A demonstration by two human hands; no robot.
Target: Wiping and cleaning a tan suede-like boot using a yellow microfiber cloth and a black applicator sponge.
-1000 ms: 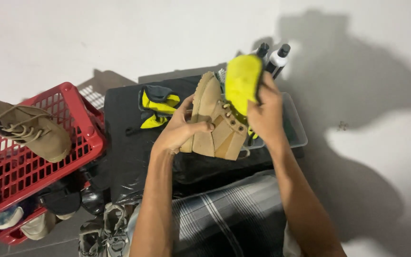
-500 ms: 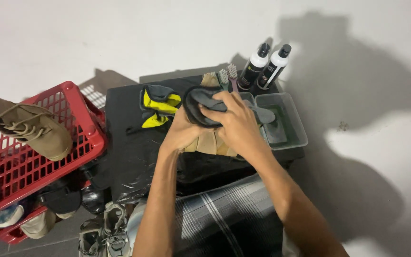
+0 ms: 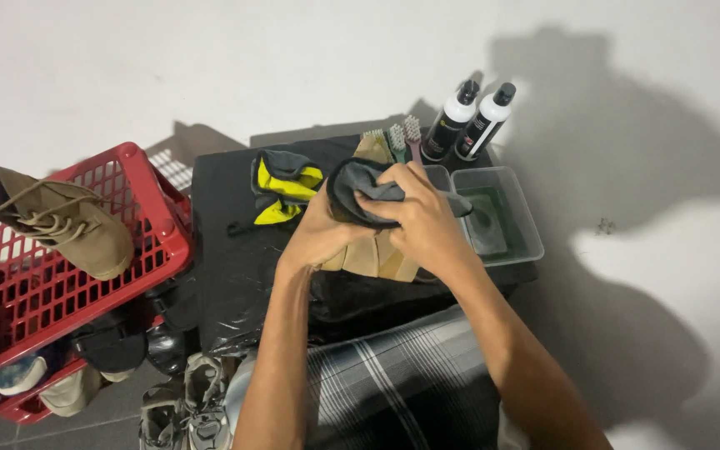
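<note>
Two hands: left hand [image 3: 320, 236] grips tan suede boot [image 3: 374, 254], right hand [image 3: 422, 221] presses soft dark cloth [image 3: 358, 193].

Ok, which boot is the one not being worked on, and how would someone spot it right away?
Look to the red plastic basket at the left, beside the black-covered table. Lying on its side across the basket's rim is a tan lace-up boot. Unlike the tan boot on the table, no hand touches it and no cloth covers it.

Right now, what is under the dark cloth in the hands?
Under the dark cloth, held by the right hand and left hand, shows the tan boot. The cloth and hands cover most of the boot.
</note>
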